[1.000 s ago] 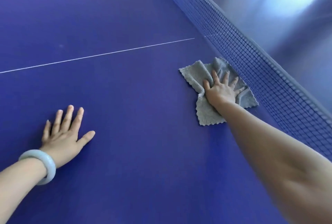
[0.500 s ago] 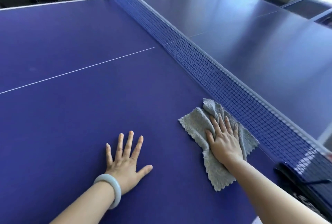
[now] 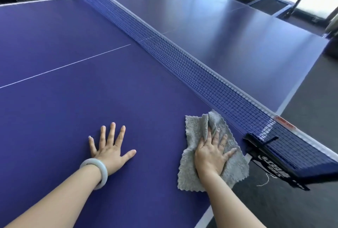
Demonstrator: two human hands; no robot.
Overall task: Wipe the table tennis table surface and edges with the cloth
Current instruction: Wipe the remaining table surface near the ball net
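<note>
The cloth (image 3: 210, 152) has slid back along the net (image 3: 182, 59) to the table (image 3: 73, 109) edge; the right hand (image 3: 212, 154) presses flat on it to rub; the left hand (image 3: 109, 149) lies flat and holds nothing, to lean.

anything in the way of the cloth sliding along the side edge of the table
Toward the person, nothing visible. The other way, the black net clamp sits on the edge just past the cloth under the right hand.

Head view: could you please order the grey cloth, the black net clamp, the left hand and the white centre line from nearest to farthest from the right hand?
From the right hand:
1. Grey cloth, pressed under it.
2. Black net clamp, just to its right.
3. Left hand, farther off to its left.
4. White centre line, far ahead and left.
</note>
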